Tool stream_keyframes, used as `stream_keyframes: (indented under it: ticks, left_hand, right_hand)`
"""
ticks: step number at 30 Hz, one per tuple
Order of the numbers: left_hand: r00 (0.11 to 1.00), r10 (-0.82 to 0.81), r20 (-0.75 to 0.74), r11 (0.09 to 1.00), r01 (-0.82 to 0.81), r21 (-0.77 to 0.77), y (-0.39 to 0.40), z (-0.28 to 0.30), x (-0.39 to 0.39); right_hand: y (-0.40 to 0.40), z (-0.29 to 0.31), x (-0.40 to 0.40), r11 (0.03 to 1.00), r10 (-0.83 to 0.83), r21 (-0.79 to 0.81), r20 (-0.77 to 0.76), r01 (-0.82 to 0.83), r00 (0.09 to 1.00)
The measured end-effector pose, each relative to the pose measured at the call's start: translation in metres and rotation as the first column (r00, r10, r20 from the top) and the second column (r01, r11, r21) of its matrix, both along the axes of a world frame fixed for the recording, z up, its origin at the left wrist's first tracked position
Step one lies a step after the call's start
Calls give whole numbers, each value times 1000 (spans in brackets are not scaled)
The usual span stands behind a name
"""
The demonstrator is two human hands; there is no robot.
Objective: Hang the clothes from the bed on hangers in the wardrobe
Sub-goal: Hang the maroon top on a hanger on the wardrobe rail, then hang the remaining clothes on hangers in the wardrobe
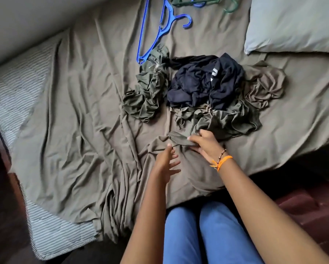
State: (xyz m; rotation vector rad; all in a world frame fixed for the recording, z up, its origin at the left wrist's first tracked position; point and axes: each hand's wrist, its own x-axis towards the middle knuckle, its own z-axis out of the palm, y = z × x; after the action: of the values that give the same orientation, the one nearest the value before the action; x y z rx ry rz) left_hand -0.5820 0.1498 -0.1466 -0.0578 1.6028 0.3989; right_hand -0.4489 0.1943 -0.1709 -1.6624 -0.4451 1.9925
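**Sorting crumpled clothes on the bed**

Pinching a strip of olive-green fabric, the right hand rests at frame centre. The left hand is spread wide beside it. The crumpled clothes pile lies above; blue plastic hangers at the top.

We see the bed spread with a rumpled olive-grey sheet, its striped mattress showing bare along the left edge. In the middle lies a heap of clothes: a dark green garment on the left, a navy one on top at the centre, a brownish one on the right, and another green piece in front. A blue hanger lies flat beyond the heap, its lower end touching the green garment. Green hangers rest at the far edge. A pale pillow sits at top right.
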Motion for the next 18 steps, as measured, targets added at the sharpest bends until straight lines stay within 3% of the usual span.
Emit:
stream_keyframes:
  ticks: [2, 4, 6, 8, 10, 12, 13, 15, 17, 18]
  left_hand:
    - [977, 98, 187, 995, -94, -29, 9, 11, 6]
    - [873, 217, 436, 972, -236, -11, 20, 29, 15]
    - [843, 268, 466, 955, -296, -15, 31, 46, 26]
    - [900, 179, 398, 975, -216, 49, 40, 63, 37]
    - [924, 114, 366, 977, -171, 127, 47, 81, 40]
    - [899, 78, 431, 959, -186, 213, 55, 109, 43]
    - [881, 34, 473, 947, -179, 266, 60, 125, 44]
    - [888, -113, 446, 918, -78, 388, 67, 153, 42]
    - [907, -278, 316, 884, 113, 454, 69, 176, 37]
    - [905, -366, 217, 836, 217, 505, 70, 182, 33]
  right_hand:
    - [-5, 44, 3, 988, 153, 51, -232, -145, 961]
    - [-17, 78, 11, 938, 348, 128, -388, -324, 854]
    - [-29, 94, 24, 853, 517, 174, -415, -492, 749]
    - [-31, 98, 44, 847, 512, 109, -432, -521, 742]
    - [-28, 88, 61, 939, 286, -76, -370, -335, 884]
    - [-23, 84, 73, 983, -2, -178, -195, -33, 981]
    - [-18, 86, 78, 981, -132, -165, -180, 102, 975]
    - [-4, 102, 81, 939, -344, -127, -391, 321, 854]
    - [13, 133, 85, 880, -415, -53, -571, 472, 709]
    - [23, 150, 85, 854, -412, 8, -601, 520, 685]
